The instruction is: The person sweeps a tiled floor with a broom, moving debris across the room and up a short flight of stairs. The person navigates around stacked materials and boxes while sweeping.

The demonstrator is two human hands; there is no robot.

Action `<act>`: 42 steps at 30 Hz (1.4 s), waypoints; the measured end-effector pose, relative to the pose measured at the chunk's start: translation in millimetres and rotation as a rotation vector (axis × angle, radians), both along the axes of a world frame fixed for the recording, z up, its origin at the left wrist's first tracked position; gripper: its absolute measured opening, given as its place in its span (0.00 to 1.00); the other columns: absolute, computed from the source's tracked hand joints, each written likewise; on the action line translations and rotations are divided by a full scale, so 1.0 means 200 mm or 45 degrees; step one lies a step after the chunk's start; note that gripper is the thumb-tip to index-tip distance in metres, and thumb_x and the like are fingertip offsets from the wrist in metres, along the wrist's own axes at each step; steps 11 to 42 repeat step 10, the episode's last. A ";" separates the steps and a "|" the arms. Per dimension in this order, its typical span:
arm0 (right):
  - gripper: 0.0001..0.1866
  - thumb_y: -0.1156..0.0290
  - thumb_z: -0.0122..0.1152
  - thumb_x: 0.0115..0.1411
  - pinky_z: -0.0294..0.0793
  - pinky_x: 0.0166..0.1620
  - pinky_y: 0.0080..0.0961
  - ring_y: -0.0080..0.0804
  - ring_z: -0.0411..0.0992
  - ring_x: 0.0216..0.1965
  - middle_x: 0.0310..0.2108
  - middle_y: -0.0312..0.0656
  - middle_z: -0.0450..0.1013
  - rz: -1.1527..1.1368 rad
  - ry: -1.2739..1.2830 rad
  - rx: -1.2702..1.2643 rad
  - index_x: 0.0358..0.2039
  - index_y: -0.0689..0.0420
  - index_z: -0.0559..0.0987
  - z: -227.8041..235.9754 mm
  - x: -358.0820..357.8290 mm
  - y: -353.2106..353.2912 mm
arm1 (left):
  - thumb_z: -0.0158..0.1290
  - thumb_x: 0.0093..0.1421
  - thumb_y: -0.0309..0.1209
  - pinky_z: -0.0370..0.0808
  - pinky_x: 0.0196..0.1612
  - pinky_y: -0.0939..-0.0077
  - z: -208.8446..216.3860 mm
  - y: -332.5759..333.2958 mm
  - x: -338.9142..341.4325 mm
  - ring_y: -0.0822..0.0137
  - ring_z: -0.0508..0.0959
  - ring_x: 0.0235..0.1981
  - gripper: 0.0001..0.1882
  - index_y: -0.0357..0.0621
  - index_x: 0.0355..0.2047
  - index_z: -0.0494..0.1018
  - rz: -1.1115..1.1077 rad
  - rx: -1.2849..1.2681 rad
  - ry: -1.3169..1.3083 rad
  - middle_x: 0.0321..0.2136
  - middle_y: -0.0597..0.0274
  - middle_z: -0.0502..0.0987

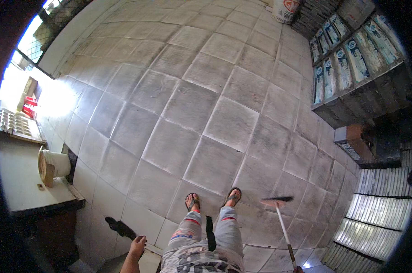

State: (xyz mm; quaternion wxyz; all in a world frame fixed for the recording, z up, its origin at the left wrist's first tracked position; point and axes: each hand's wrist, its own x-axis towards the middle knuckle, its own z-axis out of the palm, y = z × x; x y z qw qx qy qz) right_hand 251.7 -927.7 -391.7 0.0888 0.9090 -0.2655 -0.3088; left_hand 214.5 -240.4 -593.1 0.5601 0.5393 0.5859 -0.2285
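Observation:
At the lower edge, right of my legs, my right hand [298, 270] is only partly in view, closed round the handle of a broom [284, 230]. The handle is white with a brown lower grip. Its pinkish head with dark bristles rests on the tiles, right of my sandalled feet. On the other side, my left hand [137, 246] is raised with its fingers curled. A black elongated thing [120, 227] reaches up and left from those fingertips. It seems to meet them, but I cannot make out its kind or whether it is gripped.
Grey floor tiles [233, 120] with dark smudges spread ahead. At left, a white bucket [60, 164] and egg trays [17, 123] sit near a pale counter [19, 182]. Stacked printed packs [347, 63], a cardboard box [354, 141] and bundled pale sheets [374, 214] line the right. A white pail [284, 11] stands far off.

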 end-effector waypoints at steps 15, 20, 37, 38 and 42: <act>0.27 0.50 0.50 0.52 0.68 0.41 0.38 0.48 0.70 0.37 0.33 0.56 0.71 -0.132 0.233 0.530 0.47 0.56 0.69 -0.72 1.15 -0.04 | 0.47 0.56 0.37 0.70 0.33 0.75 0.20 -0.38 0.06 0.67 0.73 0.32 0.18 0.34 0.41 0.68 -0.026 0.053 0.444 0.30 0.57 0.74; 0.27 0.50 0.50 0.52 0.68 0.41 0.38 0.48 0.70 0.37 0.33 0.56 0.71 -0.132 0.233 0.530 0.47 0.56 0.69 -0.72 1.15 -0.04 | 0.47 0.56 0.37 0.70 0.33 0.75 0.20 -0.38 0.06 0.67 0.73 0.32 0.18 0.34 0.41 0.68 -0.026 0.053 0.444 0.30 0.57 0.74; 0.27 0.50 0.50 0.52 0.68 0.41 0.38 0.48 0.70 0.37 0.33 0.56 0.71 -0.132 0.233 0.530 0.47 0.56 0.69 -0.72 1.15 -0.04 | 0.47 0.56 0.37 0.70 0.33 0.75 0.20 -0.38 0.06 0.67 0.73 0.32 0.18 0.34 0.41 0.68 -0.026 0.053 0.444 0.30 0.57 0.74; 0.27 0.50 0.50 0.52 0.68 0.41 0.38 0.48 0.70 0.37 0.33 0.56 0.71 -0.132 0.233 0.530 0.47 0.56 0.69 -0.72 1.15 -0.04 | 0.47 0.56 0.37 0.70 0.33 0.75 0.20 -0.38 0.06 0.67 0.73 0.32 0.18 0.34 0.41 0.68 -0.026 0.053 0.444 0.30 0.57 0.74; 0.27 0.50 0.50 0.52 0.68 0.41 0.38 0.48 0.70 0.37 0.33 0.56 0.71 -0.132 0.233 0.530 0.47 0.56 0.69 -0.72 1.15 -0.04 | 0.47 0.56 0.37 0.70 0.33 0.75 0.20 -0.38 0.06 0.67 0.73 0.32 0.18 0.34 0.41 0.68 -0.026 0.053 0.444 0.30 0.57 0.74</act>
